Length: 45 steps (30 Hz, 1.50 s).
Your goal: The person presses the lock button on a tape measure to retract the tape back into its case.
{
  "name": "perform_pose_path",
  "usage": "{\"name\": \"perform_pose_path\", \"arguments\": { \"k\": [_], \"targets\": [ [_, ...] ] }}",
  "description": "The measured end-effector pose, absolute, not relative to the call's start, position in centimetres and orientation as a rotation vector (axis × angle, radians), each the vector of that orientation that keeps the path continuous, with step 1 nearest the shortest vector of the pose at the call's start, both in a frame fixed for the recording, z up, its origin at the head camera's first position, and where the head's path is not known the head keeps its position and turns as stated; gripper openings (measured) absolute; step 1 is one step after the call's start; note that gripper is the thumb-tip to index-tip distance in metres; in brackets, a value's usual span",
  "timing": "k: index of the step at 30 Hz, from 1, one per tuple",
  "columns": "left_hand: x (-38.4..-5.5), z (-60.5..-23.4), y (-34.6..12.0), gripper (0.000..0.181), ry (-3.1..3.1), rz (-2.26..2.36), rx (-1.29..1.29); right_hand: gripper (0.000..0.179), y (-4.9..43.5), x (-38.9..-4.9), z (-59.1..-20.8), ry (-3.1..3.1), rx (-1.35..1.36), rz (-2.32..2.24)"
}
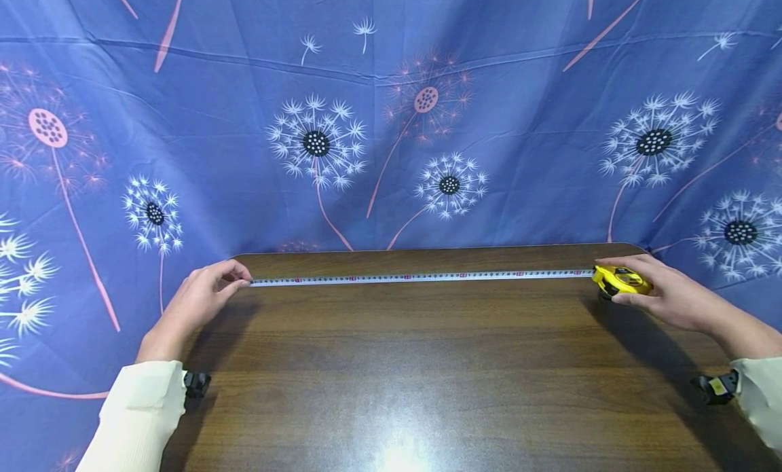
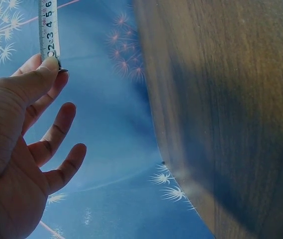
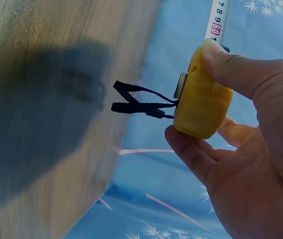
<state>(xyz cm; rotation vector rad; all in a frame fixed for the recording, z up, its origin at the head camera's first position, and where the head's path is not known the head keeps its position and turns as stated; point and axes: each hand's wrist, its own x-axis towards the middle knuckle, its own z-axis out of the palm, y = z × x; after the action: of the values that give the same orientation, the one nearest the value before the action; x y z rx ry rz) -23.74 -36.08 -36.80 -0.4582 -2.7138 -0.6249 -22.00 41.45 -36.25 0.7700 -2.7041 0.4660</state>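
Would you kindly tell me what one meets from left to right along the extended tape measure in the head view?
Left hand, white tape blade, yellow tape-measure case, right hand.

Shows yellow on tape case (image 3: pixel 203 102) in right hand (image 1: pixel 678 299), black on its strap (image 3: pixel 140 106); white on blade (image 1: pixel 427 278) toward left hand (image 1: pixel 198 295), black numerals (image 2: pixel 50 36), red tens (image 3: pixel 216 29). Below hands, shows brown grain on tabletop (image 1: pixel 366 343); beyond, blue on cloth (image 1: pixel 525 105) with white, pink dandelions (image 1: pixel 315 144).
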Motion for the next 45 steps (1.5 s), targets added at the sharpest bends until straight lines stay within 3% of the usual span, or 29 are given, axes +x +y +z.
{"name": "perform_pose_path", "arguments": {
  "k": [45],
  "targets": [
    [-23.0, -36.9, -35.1, 0.01, -2.713, -0.663, -0.495, 0.063, 39.2, -21.8, -36.0, -2.758, 0.787, 0.489]
  ]
}}
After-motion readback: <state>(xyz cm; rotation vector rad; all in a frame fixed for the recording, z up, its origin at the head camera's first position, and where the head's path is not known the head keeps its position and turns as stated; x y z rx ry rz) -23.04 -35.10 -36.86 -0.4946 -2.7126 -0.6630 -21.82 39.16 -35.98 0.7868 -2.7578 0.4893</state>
